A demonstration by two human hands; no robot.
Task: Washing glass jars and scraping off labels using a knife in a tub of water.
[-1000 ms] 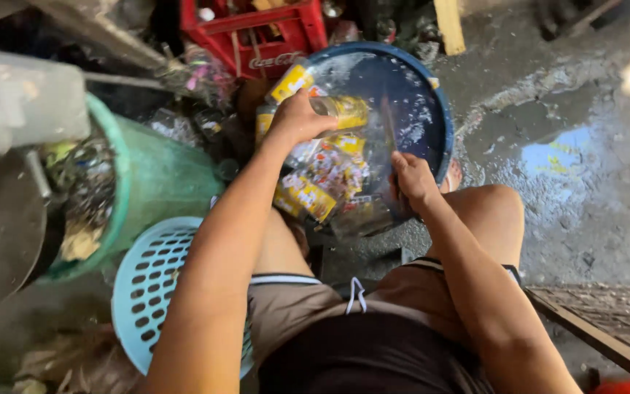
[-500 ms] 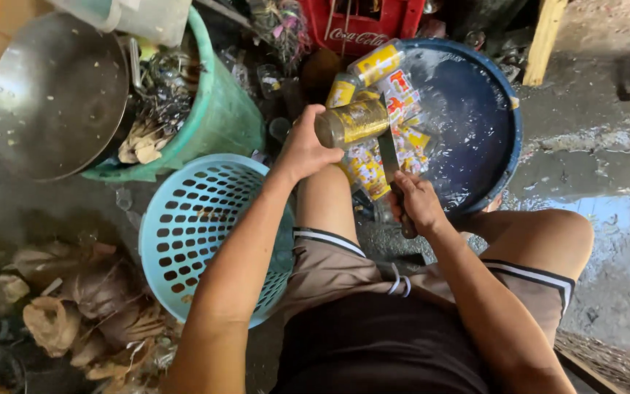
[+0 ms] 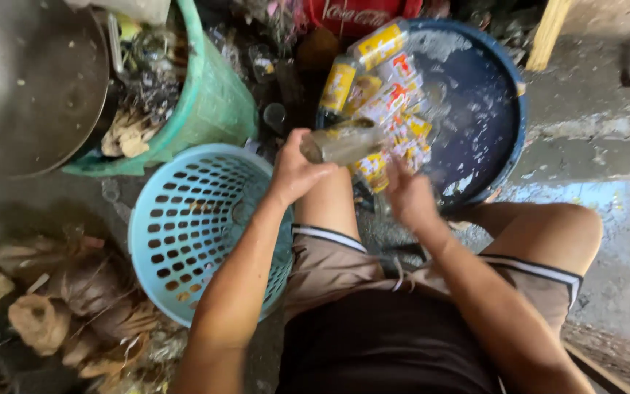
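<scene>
Wet concrete is spreading around a blue tub (image 3: pixel 508 117) at upper right, soaking labelled bottles. Left hand (image 3: pixel 294 171) is clamping a glass bottle (image 3: pixel 344 142) sideways at centre above the tub's edge; right hand (image 3: pixel 410 193) is blurring beside it, grip unclear. An aqua basket (image 3: pixel 184 226) is sitting close at left.

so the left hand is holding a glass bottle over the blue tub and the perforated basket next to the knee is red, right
Not quite: the basket is light blue, not red, as the head view shows. The rest holds: the left hand grips a glass bottle at the edge of the blue tub.
</scene>
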